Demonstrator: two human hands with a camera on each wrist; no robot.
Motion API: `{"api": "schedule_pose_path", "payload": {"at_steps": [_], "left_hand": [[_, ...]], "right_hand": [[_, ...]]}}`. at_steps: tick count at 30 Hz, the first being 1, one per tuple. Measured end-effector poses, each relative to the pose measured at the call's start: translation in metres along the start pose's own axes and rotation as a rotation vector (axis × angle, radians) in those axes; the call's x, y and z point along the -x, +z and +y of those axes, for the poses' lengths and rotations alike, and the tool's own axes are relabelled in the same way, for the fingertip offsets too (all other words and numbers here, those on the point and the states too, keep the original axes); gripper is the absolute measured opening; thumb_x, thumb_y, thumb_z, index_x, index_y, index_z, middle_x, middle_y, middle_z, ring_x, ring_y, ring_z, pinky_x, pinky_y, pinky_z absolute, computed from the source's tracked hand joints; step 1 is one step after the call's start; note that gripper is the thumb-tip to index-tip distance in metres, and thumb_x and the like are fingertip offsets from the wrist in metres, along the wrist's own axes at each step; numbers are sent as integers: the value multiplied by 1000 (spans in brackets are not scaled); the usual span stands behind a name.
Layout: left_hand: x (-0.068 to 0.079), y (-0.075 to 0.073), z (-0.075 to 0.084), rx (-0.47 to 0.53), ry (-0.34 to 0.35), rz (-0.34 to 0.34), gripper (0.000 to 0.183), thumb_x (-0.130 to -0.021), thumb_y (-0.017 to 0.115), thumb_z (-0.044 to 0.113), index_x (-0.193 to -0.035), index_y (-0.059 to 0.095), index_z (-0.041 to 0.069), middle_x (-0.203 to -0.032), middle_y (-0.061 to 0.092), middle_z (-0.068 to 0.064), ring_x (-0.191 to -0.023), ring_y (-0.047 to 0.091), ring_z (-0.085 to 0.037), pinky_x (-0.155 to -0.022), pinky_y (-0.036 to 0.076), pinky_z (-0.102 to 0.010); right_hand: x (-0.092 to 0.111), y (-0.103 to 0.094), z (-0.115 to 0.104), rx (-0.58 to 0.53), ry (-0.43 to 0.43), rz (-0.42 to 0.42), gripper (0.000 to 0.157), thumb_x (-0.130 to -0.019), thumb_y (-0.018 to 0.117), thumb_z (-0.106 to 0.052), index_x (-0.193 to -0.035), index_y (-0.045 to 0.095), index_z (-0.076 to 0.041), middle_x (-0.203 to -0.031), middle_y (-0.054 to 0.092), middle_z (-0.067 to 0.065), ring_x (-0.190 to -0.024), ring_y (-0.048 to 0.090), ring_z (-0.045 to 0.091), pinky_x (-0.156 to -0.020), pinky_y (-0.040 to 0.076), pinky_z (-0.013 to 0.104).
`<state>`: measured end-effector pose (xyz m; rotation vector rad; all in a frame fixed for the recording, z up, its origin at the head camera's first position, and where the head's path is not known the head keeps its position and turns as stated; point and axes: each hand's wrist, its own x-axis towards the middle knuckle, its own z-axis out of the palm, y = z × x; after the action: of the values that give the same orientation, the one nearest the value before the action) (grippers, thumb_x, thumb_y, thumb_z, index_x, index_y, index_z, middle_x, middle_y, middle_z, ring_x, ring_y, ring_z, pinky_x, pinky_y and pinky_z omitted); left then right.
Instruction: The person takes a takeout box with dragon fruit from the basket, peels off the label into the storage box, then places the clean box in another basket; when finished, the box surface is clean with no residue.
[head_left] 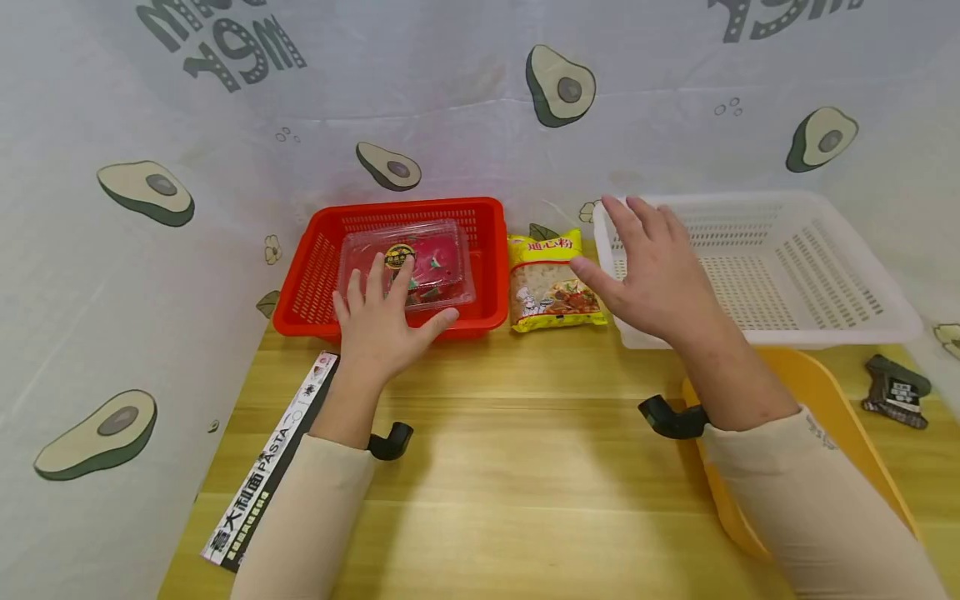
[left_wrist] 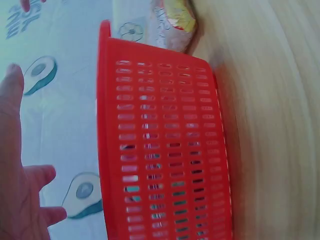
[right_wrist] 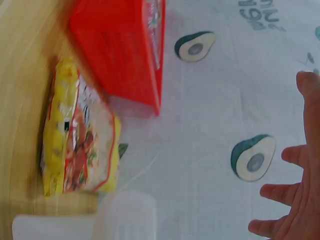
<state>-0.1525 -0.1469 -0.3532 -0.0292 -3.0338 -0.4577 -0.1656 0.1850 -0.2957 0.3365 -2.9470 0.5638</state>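
Note:
My left hand [head_left: 378, 329] hovers over the near side of the red basket [head_left: 315, 287], fingers spread and holding nothing. Inside that basket lies a clear plastic clamshell box [head_left: 442, 258] with dark pink contents and a round black-and-gold label. My right hand [head_left: 660, 275], also spread and bare, hangs in front of the left end of the white basket [head_left: 892, 312]. Between the two baskets a yellow bag of macaroni [head_left: 555, 287] leans back; the right thumb overlaps its edge in the head view. In the left wrist view the red basket's slotted wall [left_wrist: 165, 130] fills the middle.
A long black-and-white pasta box [head_left: 273, 458] lies along the left, partly under the left forearm. The yellow bin [head_left: 847, 425] stands at the right beneath the right forearm. A small dark packet [head_left: 896, 392] sits at the far right. An avocado-print cloth [head_left: 465, 100] hangs behind.

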Motion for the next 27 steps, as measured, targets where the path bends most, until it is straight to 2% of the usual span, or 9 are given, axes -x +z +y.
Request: {"api": "schedule_pose_path", "payload": {"at_steps": [3,8,11,14,18,22,25,27], "left_hand": [[9,0,-9,56,-34,94,97,-85,52,79,-164,22,30,-171,16,-14,-154,15,-46,-121,10,-73],[27,4,-23,192,-150,284,92,-87,60,70,-161,31,24,-162,32,-16,-145,27,-42,-114,32,-67],[37,9,-30,271,-223,388,87,-89,65,62,-159,35,20,-151,42,-19,-136,35,-40,-106,40,-61],[45,17,-37,375,-295,466,82,-92,67,54,-158,36,17,-138,51,-20,-127,42,-37,-100,44,-56],[50,30,-45,608,-380,536,77,-96,65,46,-159,33,16,-119,57,-17,-104,53,-30,-88,47,-44],[47,40,-51,811,-445,583,76,-98,63,45,-160,28,16,-100,55,-6,-83,51,-21,-77,43,-32],[39,46,-55,904,-478,604,77,-99,62,45,-161,26,16,-94,49,2,-83,48,-17,-76,41,-29],[32,49,-58,955,-493,615,76,-100,61,42,-161,24,15,-95,46,1,-85,47,-17,-77,40,-29]], "right_hand": [[1,1,-10,-133,-20,26,80,-100,53,-55,-165,19,-22,-169,22,18,-153,20,48,-119,20,73],[2,13,-22,-324,-21,28,70,-102,56,-44,-162,29,-19,-165,32,16,-152,28,42,-121,24,69],[3,25,-28,-387,-14,15,66,-103,56,-42,-160,32,-19,-162,37,17,-148,34,40,-119,30,66],[6,39,-34,-441,-18,-3,63,-103,56,-39,-159,35,-17,-158,41,16,-143,40,38,-115,39,63],[8,58,-46,-529,-35,-23,61,-102,59,-34,-156,39,-14,-156,44,14,-142,44,35,-110,47,58],[6,74,-64,-632,-59,-66,58,-102,60,-33,-153,42,-14,-153,47,11,-139,47,32,-111,48,54],[0,85,-79,-714,-59,-102,56,-101,61,-34,-152,44,-16,-152,48,8,-137,49,30,-112,48,50],[-7,92,-89,-779,-56,-117,56,-101,61,-34,-151,44,-18,-153,47,7,-138,49,31,-112,48,49]]}}
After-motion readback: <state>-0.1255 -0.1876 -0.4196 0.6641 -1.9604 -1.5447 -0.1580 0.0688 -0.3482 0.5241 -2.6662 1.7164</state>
